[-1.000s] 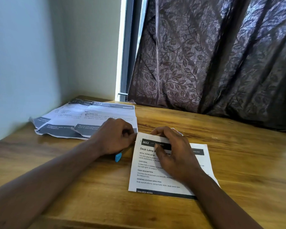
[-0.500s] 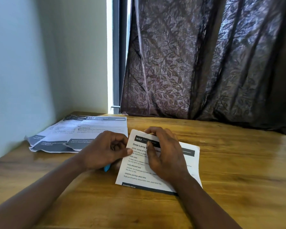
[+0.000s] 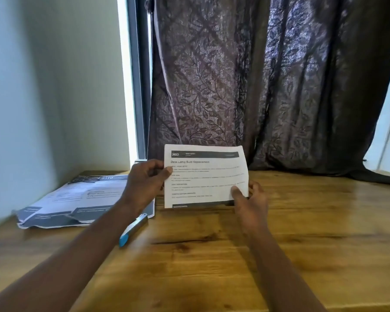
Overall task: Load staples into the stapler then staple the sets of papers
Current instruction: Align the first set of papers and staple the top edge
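Wooden desk (image 3: 212,255): left grip (image 3: 144,183), right grip (image 3: 250,199) pinch paper set (image 3: 205,176) upright.

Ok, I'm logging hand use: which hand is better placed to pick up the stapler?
Left, probably: the stapler lies just below the left hand; the right hand grips the paper farther off.

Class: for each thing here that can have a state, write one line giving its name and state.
Paper set: held upright by both hands.
Left hand: pinches the set's left edge.
Right hand: pinches its lower right corner.
Stapler: lying on the table, untouched.
Paper pile: flat on the table, left.
Curtain: drawn.
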